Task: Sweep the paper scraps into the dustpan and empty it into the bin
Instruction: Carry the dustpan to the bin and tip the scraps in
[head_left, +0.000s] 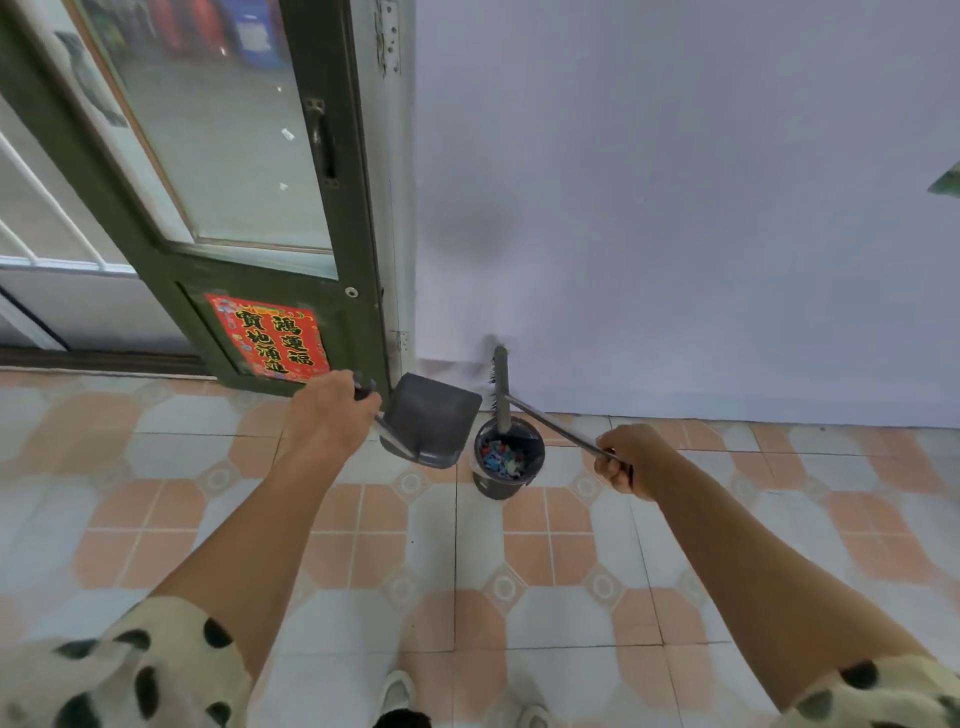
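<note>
My left hand grips the handle of a dark grey dustpan, held up off the floor just left of the bin; its pan looks bare. A small dark round bin stands on the tiled floor near the wall, with coloured paper scraps inside it. My right hand grips the thin metal handle of a broom. The broom's head hangs upright over the bin's far rim, bristles toward the wall.
A pale wall rises right behind the bin. A dark green glass door with a red poster stands at the left. Orange and white floor tiles stretch toward my feet.
</note>
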